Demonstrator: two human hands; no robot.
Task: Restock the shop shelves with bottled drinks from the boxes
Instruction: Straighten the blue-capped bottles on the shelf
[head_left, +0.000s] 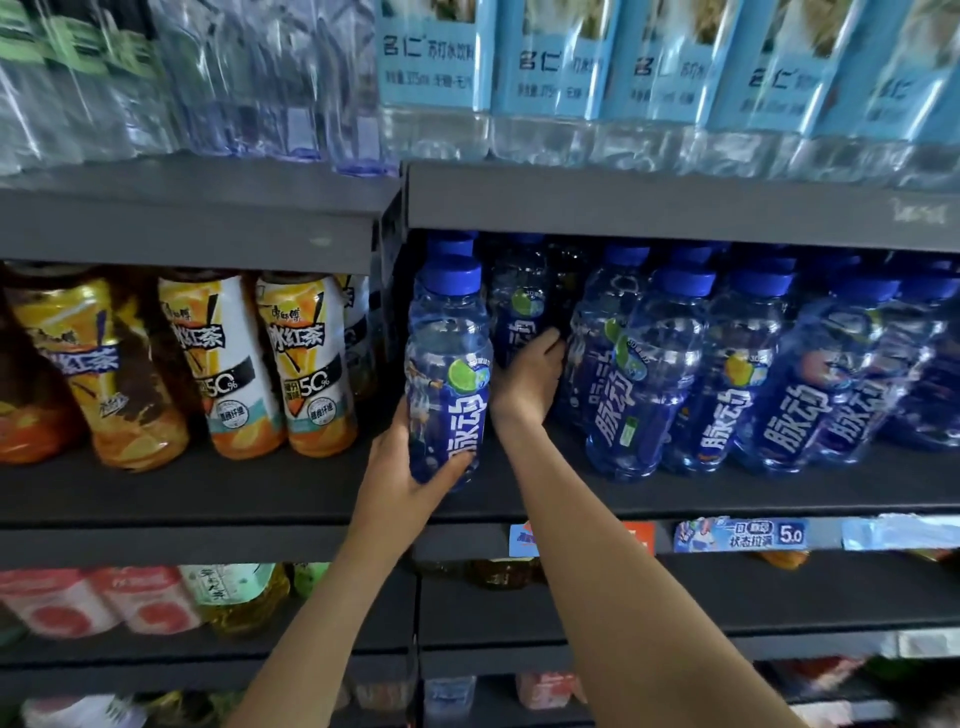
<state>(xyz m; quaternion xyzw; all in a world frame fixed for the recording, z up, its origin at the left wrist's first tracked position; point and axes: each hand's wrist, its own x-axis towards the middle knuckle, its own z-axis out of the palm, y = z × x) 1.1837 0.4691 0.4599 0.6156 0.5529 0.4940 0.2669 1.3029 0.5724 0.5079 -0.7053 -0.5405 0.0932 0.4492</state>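
Blue-capped, blue-labelled bottle (448, 374) stands upright at the dark shelf's (727, 493) front edge, beside matching bottles (727, 364).

The left hand (402, 475) holds a blue-capped clear plastic bottle (449, 374) on the dark shelf (208, 493); orange-labelled tea bottles (301, 364) stand left, the right hand (527, 379) reaches behind.

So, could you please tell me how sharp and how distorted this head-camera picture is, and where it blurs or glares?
Head view: sharpest at the centre, where the blue bottle in the left hand has a readable label; the top-shelf water bottles and bottom-left pink-labelled bottles are smeared; wide-angle bending leans the iced tea bottles outward; soft glare streaks the clear plastic up top.
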